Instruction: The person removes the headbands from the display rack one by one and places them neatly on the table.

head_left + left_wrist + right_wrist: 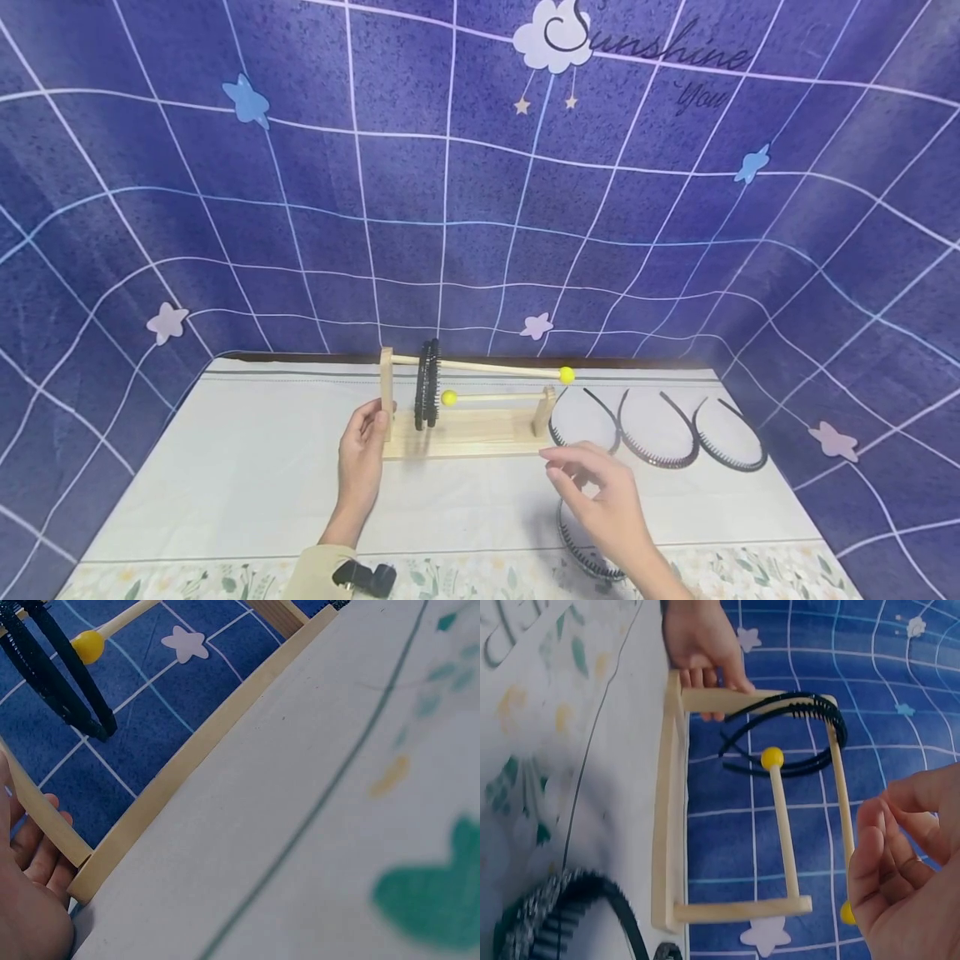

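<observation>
A pale wooden rack (465, 433) stands on the table, with two rods tipped by yellow balls. My left hand (362, 458) grips its left upright (45, 810), fingers behind and thumb in front. Black toothed headbands (427, 385) hang side by side from the upper rod, near the left upright. My right hand (600, 496) hovers in front of the rack's right end, fingers loosely bent with nothing between them. Below it a dark headband (581, 554) lies on the cloth, partly hidden by the hand and forearm.
Three more dark headbands lie in a row at the right: one (558, 433) close to the rack, a middle one (663, 461) and an outer one (738, 465). Behind the table hangs a blue gridded curtain (405, 183). A white cloth (247, 467) with a floral front border covers the table.
</observation>
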`<state>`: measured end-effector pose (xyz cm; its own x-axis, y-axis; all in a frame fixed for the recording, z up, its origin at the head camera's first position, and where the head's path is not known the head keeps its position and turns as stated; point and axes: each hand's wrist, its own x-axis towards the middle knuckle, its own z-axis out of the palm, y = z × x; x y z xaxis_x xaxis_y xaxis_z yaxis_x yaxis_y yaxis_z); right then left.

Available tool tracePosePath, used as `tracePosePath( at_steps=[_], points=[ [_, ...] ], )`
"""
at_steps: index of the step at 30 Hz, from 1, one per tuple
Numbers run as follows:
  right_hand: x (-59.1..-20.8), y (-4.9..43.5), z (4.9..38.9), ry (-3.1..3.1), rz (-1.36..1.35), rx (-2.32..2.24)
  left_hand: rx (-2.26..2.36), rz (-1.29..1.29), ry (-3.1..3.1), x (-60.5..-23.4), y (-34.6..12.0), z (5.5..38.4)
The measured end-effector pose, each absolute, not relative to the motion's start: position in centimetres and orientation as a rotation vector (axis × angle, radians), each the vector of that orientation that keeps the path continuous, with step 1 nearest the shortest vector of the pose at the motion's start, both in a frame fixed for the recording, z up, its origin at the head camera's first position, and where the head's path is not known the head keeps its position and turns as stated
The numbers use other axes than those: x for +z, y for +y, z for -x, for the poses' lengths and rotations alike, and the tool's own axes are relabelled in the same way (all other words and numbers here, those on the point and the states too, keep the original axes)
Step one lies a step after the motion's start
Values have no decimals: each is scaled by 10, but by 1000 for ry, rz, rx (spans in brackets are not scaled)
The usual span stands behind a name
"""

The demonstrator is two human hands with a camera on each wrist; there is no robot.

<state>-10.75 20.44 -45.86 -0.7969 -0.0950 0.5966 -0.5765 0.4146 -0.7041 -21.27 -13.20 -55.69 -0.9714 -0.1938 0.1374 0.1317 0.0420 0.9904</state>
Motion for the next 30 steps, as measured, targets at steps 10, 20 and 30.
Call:
tracePosePath(
  at_steps=[10, 20, 30],
  points=[
    [-454, 182, 116, -2202, -527, 1384, -2004, -61, -2085, -556, -132, 212],
    [-449, 158, 132, -2238, -352, 1576, -1998, -65, -2097, -554, -133, 211],
    [-446, 133, 148, -2226, -202, 1752, -2002, -62, -2094, -555, -131, 212]
  ],
)
